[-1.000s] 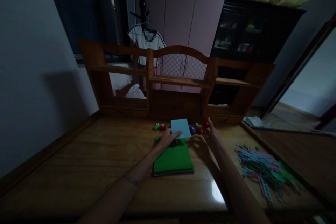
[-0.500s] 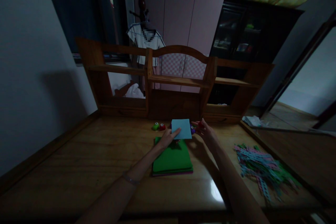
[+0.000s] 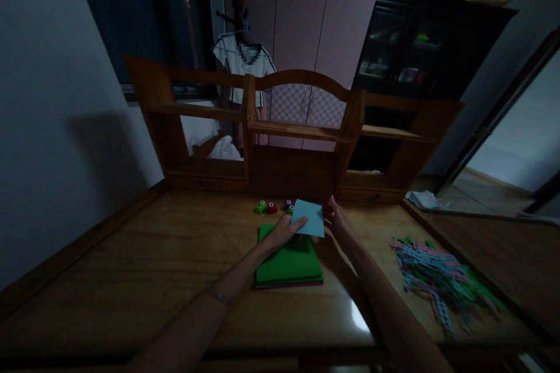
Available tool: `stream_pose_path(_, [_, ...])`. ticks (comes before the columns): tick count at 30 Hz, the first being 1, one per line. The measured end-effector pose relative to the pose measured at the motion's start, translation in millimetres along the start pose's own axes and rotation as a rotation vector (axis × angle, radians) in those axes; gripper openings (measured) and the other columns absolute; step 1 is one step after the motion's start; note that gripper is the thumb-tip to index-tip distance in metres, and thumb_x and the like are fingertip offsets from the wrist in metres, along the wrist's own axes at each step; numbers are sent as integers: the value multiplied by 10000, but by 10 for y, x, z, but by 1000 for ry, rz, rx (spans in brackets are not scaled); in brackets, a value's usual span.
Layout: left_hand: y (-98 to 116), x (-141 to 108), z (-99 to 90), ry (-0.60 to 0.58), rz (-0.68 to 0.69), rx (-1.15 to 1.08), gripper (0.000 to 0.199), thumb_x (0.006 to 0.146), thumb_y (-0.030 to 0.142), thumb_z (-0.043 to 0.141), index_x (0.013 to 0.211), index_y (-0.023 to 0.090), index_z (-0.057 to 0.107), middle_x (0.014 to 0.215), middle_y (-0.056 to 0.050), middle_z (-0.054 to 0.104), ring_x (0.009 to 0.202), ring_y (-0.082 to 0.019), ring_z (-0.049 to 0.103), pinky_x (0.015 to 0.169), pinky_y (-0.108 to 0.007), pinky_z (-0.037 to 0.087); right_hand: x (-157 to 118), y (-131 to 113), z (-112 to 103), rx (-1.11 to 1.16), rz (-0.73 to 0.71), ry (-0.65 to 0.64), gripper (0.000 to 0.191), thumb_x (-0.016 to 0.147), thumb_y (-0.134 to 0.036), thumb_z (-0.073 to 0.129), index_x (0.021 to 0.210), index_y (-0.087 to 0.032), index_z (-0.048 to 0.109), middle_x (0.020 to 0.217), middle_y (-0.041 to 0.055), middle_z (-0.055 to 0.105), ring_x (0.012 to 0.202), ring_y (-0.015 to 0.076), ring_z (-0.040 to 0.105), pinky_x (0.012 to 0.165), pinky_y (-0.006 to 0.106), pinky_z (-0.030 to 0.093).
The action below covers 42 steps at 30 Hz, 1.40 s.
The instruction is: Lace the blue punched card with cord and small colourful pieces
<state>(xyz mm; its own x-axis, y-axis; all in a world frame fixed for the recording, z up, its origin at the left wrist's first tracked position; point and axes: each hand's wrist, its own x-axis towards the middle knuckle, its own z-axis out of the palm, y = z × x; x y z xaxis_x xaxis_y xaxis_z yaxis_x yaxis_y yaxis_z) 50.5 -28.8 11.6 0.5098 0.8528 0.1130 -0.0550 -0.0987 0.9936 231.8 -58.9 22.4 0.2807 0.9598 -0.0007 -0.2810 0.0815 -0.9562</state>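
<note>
A light blue square sheet (image 3: 310, 217) is held by my left hand (image 3: 286, 231), thumb on top, above a stack of green sheets (image 3: 286, 265). My right hand (image 3: 339, 220) is closed around a small red object (image 3: 327, 207) at the sheet's right edge. Behind the sheet's left edge sit a purple figure (image 3: 288, 204) and a green one (image 3: 291, 210), partly covered. Farther left, a green figure (image 3: 261, 207) and a red figure (image 3: 272, 208) with round eyes stand side by side on the desk.
A tangled pile of pink, blue and green strips (image 3: 444, 280) lies on the desk's right. A wooden shelf unit (image 3: 297, 131) runs along the back edge. The wall (image 3: 87, 145) borders the left side.
The blue sheet and my left hand have shifted slightly right, uncovering the purple and green figures. My right hand has moved a little left, bringing the red object to the sheet's edge.
</note>
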Motion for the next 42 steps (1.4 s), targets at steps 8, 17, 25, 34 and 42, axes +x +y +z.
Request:
stream_pose_path(8, [38,-17,6,-4,32,73,448,739,532,617,583,114,585,503,-31,579,492,-118,499,480,-210,360,-52,-1,47,-37,-7,-28,411,739,-631,584,884,-246,573,892,22,674,816,195,639,671,285,505])
stream_pose_path(17, [-56,24,17,-22,43,89,460,758,552,584,661,103,607,550,-34,587,474,-104,479,461,-210,363,-102,2,89,-106,-3,-44,418,710,-638,603,860,-247,605,845,18,667,740,183,633,650,288,491])
stream_pose_path(25, [-93,44,-14,-74,91,144,445,779,531,568,752,90,620,651,-37,601,540,-101,480,507,-206,379,-126,-28,104,-128,-22,-96,429,717,-627,606,878,-233,661,947,64,671,853,234,623,704,326,487])
stream_pose_path(34, [-117,40,-33,-102,95,244,487,787,567,523,686,95,594,608,-31,571,547,-111,476,497,-206,352,-109,-32,67,-80,-5,-127,400,724,-583,633,895,-223,669,945,70,672,870,239,617,710,327,488])
stream_pose_path(42, [-146,31,-33,-120,109,317,498,807,580,476,650,113,552,568,-8,531,501,-98,438,466,-201,314,-113,-45,61,-83,17,-133,344,707,-530,673,834,-210,680,870,49,672,805,209,605,680,295,460])
